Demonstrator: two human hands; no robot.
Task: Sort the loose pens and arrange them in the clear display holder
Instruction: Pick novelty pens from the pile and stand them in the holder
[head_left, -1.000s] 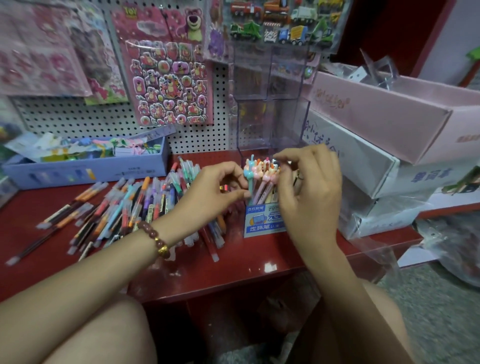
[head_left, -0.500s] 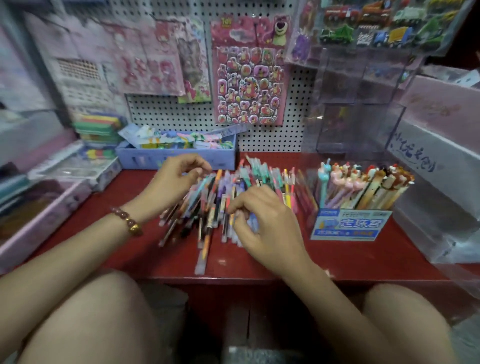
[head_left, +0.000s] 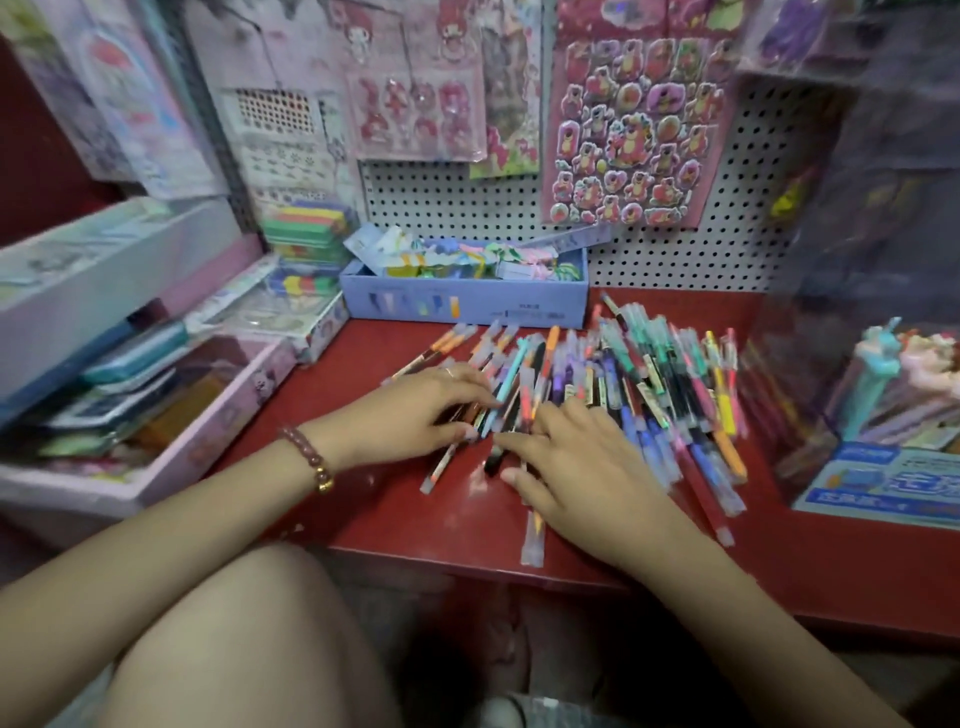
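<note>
Head view: both hands lie flat on the loose pens (head_left: 631, 387), which are heaped on the red shelf (head_left: 363, 512). The left hand (head_left: 415, 410) rests with straight fingers on the heap's left edge. The right hand (head_left: 582, 467), just beside it, spreads its fingers over the pens and grips none that shows. Most of the heap fans out beyond and to the right of the right hand. Well right of that hand stands the clear display holder (head_left: 802, 364), with character-topped pens (head_left: 878, 374) inside. A blue box (head_left: 467, 306) sits beyond the left fingertips.
</note>
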